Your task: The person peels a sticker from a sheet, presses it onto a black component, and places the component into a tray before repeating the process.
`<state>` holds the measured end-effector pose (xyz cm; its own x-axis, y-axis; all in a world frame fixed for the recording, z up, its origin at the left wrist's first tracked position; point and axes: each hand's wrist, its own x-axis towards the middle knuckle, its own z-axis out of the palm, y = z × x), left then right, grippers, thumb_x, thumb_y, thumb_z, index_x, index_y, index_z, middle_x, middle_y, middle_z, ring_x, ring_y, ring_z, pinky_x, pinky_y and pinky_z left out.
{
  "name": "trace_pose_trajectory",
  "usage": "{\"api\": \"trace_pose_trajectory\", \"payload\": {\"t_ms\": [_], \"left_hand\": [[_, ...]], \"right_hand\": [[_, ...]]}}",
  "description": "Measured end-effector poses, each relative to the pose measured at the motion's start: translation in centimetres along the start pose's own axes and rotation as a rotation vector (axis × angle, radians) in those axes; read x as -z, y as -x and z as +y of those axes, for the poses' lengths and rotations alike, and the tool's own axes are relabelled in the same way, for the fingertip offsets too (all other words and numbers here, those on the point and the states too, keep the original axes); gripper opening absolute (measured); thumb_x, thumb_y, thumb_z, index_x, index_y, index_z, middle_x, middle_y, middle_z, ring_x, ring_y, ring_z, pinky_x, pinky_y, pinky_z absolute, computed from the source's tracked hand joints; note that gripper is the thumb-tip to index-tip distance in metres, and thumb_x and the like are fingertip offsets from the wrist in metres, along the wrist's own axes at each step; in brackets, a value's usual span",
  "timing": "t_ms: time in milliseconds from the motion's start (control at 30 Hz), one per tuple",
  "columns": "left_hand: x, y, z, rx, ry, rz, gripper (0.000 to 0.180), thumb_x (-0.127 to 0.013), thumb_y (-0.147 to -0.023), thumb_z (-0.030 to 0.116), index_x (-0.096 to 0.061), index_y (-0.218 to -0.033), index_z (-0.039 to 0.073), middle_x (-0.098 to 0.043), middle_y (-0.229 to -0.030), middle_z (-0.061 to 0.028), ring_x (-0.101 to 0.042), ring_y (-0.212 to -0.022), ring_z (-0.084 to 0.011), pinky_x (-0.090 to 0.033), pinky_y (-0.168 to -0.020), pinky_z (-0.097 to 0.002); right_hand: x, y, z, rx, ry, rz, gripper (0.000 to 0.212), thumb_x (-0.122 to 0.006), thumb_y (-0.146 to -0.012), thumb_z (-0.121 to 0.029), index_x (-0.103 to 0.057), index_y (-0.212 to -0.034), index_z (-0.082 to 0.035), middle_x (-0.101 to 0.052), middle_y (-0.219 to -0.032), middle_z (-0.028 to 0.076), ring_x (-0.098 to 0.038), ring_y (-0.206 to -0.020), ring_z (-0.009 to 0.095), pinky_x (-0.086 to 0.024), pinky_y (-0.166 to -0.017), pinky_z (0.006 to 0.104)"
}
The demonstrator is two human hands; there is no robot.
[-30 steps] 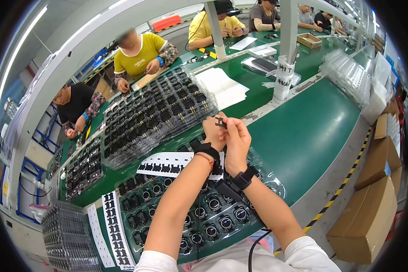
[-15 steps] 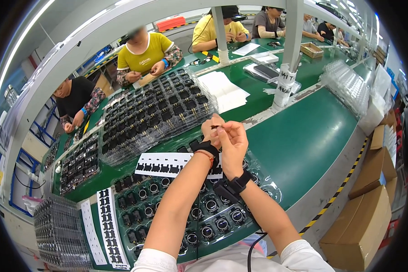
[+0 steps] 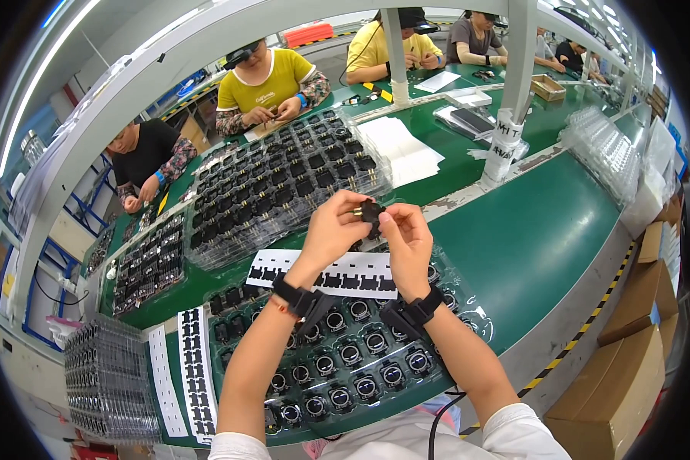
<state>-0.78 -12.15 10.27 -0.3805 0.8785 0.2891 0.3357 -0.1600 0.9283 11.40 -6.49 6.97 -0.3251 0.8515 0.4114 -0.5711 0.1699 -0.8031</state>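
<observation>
My left hand point(image 3: 332, 230) and my right hand point(image 3: 405, 239) meet above the green bench and pinch a small black part point(image 3: 372, 211) between their fingertips. Both wrists carry black straps. Below the hands lies a white sheet of black die-cut stickers point(image 3: 337, 273). Nearer to me sits a clear tray point(image 3: 337, 360) with several round black lens-like parts in its pockets.
Stacked trays of black parts point(image 3: 284, 184) lie beyond my hands, more trays point(image 3: 149, 257) to the left. White sticker strips point(image 3: 195, 372) and a clear tray stack point(image 3: 103, 376) sit at lower left. A taped grey post point(image 3: 506, 142) stands right. Cardboard boxes point(image 3: 629, 376) flank the bench. Several people work across it.
The view has shifted so that my hands appear lower and more central. The hands stay together on the small black part, with the fingers turning it slightly.
</observation>
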Motion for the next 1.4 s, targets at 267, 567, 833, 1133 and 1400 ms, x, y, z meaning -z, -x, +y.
{"api": "trace_pose_trajectory", "payload": {"t_ms": [267,567,833,1133,1400], "left_hand": [[2.2,3.8,1.3,-0.009,0.122,0.045,0.038,-0.059,-0.076,-0.016,-0.046,-0.108,0.001,-0.062,-0.105,-0.0106,-0.061,-0.096,-0.0138,-0.051,-0.081,-0.0252],[2.3,4.8,2.4,0.04,0.01,-0.014,0.037,-0.06,-0.075,-0.016,-0.049,-0.106,0.001,-0.063,-0.099,-0.0104,-0.062,-0.093,-0.0125,-0.051,-0.077,-0.024],[1.7,5.3,3.1,0.02,-0.156,-0.009,0.034,-0.062,-0.076,-0.011,-0.05,-0.105,0.002,-0.063,-0.098,-0.0083,-0.061,-0.092,-0.0112,-0.051,-0.081,-0.0253],[0.9,4.9,2.3,0.001,-0.367,0.072,0.024,-0.064,-0.077,-0.008,-0.051,-0.095,0.0,-0.065,-0.091,-0.0095,-0.064,-0.081,-0.0123,-0.054,-0.073,-0.025],[1.3,0.8,2.4,0.12,-0.116,0.111,0.016,-0.064,-0.079,-0.005,-0.052,-0.09,-0.002,-0.062,-0.091,-0.01,-0.065,-0.077,-0.0167,-0.054,-0.067,-0.0273]], "right_hand": [[-0.6,0.8,-0.9,0.075,0.266,-0.19,0.007,-0.064,-0.084,-0.003,-0.061,-0.088,0.001,-0.06,-0.082,0.001,-0.054,-0.07,0.005,-0.044,-0.064,0.0188],[-0.9,1.0,-1.5,0.068,0.34,-0.211,0.006,-0.067,-0.077,-0.003,-0.064,-0.082,0.0,-0.061,-0.073,0.002,-0.053,-0.061,0.006,-0.041,-0.054,0.0197],[-0.7,0.9,-1.3,0.134,0.457,-0.23,0.007,-0.068,-0.076,-0.004,-0.063,-0.08,-0.001,-0.063,-0.072,0.007,-0.059,-0.059,0.011,-0.045,-0.051,0.025],[0.0,0.7,-1.5,-0.003,0.883,-0.218,0.027,-0.074,-0.075,-0.011,-0.05,-0.082,-0.001,-0.06,-0.062,0.009,-0.056,-0.049,0.021,-0.042,-0.046,0.0298],[1.7,-0.1,0.4,-0.006,0.859,-0.413,0.023,-0.062,-0.085,-0.021,-0.05,-0.086,-0.002,-0.057,-0.055,0.007,-0.056,-0.051,0.03,-0.046,-0.053,0.0396]]}}
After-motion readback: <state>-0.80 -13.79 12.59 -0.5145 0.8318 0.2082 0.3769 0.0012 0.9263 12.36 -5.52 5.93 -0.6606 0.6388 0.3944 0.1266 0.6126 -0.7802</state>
